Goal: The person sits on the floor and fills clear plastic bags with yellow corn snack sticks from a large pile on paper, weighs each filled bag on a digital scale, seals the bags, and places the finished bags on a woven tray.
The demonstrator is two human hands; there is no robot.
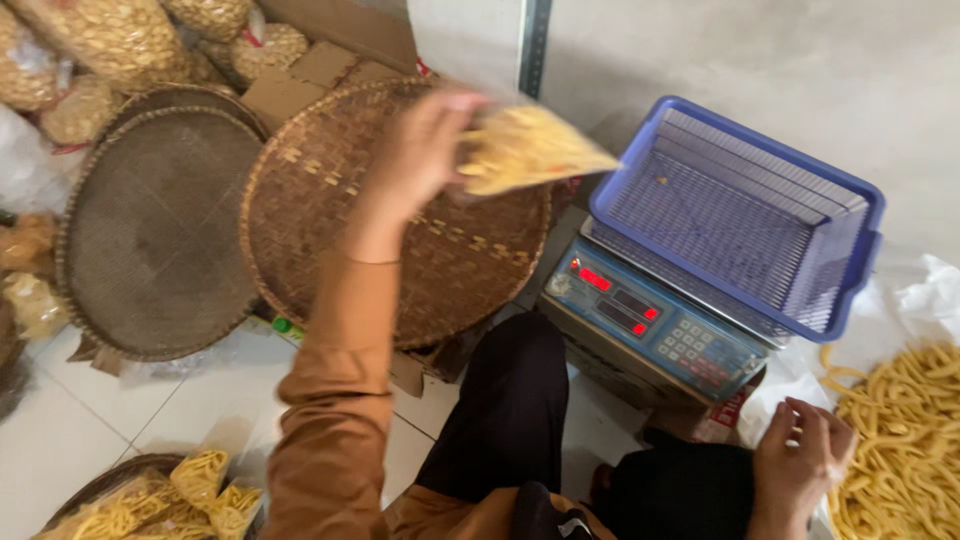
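Left hand [420, 150] is gripping the bag of yellow sticks [530, 150], its long axis pointing right toward the blue basket [850, 190]; right hand [800, 455] is resting loose-fingered by the loose sticks [900, 430].

We see the scale [655, 335] on the floor [60, 440] ahead of the knees, with the basket [740, 215] on top of it and the loose sticks [900, 440] heaped to its right, under the right hand [800, 455]. Left of the scale a round tray [400, 215] leans on cardboard [330, 60], with a second tray [155, 235] to its left and filled bags [110, 40] behind both. The left hand [425, 150] holds a bag [530, 150] above the first tray, and more bags [170, 500] lie at near left.
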